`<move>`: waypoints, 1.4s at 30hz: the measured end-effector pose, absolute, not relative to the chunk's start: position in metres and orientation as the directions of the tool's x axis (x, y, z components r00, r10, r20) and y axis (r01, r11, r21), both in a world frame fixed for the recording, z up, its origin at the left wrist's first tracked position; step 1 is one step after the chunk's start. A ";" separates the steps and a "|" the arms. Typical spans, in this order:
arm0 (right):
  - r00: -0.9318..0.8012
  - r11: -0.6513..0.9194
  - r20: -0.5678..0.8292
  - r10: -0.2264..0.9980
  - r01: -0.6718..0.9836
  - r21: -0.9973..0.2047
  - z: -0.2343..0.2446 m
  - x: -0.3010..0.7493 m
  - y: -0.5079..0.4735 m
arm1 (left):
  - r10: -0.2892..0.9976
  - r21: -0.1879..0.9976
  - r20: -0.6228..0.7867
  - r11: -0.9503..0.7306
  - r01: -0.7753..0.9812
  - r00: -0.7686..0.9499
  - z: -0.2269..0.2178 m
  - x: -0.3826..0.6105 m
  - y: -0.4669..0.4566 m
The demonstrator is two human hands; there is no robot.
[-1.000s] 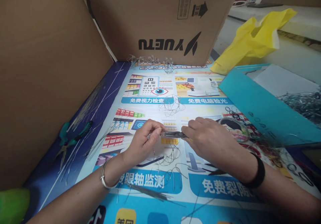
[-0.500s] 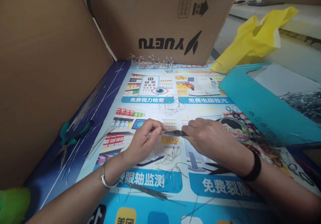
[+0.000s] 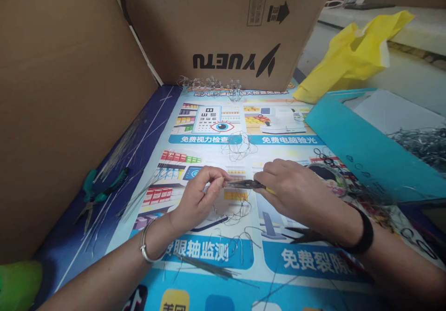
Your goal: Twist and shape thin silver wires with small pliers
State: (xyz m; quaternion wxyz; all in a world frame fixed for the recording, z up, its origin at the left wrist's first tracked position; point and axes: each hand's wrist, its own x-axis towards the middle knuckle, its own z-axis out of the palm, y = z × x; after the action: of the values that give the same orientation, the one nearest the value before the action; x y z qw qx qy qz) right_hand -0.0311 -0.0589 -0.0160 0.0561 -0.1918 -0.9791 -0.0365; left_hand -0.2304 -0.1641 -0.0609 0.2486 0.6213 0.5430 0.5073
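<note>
Over a printed sheet [image 3: 209, 152], pliers [image 3: 248, 184] crosswise, tips [image 3: 232, 184] pointing left, right hand [image 3: 285, 183] gripping them, left hand [image 3: 198, 195] pinched closed

The right hand [image 3: 291, 185] hides most of the handles of the pliers [image 3: 245, 184]. Whatever is at their tips, by the left hand [image 3: 198, 194], is too small to make out. A dark pointy tool [image 3: 301, 235] pokes out by the right wrist [image 3: 332, 221], with its other end covered. The green thing [image 3: 19, 283] is cut off in the bottom left corner. The right edge cuts the blue box [image 3: 369, 148], and the top cuts the cardboard box [image 3: 209, 23].
</note>
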 end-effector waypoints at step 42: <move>-0.943 0.946 0.070 0.325 0.325 -0.010 -0.023 -0.030 -0.055 | 0.909 0.794 0.417 -0.370 0.483 0.010 -0.063 -0.235 -0.163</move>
State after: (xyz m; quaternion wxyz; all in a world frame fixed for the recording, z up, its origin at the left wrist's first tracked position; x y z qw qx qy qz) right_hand -0.0295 -0.0550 -0.0231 0.0352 -0.1648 -0.9857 -0.0006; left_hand -0.2349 -0.1635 -0.0629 0.2226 0.6750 0.5155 0.4786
